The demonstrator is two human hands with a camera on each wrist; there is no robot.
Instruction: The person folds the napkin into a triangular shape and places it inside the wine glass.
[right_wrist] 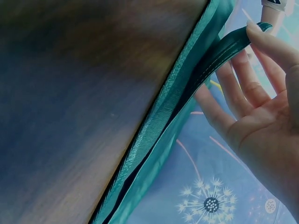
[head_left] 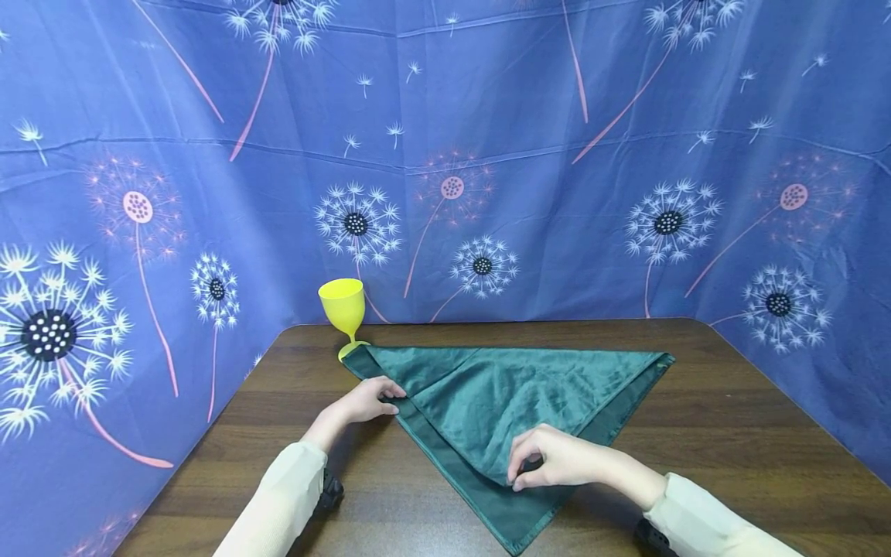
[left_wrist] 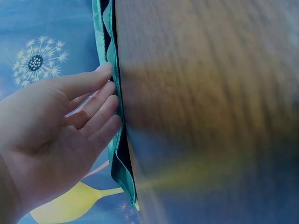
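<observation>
A dark green satin cloth lies on the table, folded into a rough triangle with its long side at the back and a point toward me. My right hand pinches the upper layer's corner between thumb and index finger. In the right wrist view, that pinched corner stands lifted off the layer below, and the other fingers of my right hand spread loosely behind it. At the cloth's left edge, my left hand rests with lightly bent fingers. The left wrist view shows the fingertips touching the cloth's edge.
A yellow goblet stands at the back left of the brown wooden table, its foot beside the cloth's far left corner. A blue curtain with dandelion patterns hangs behind and along both sides of the table.
</observation>
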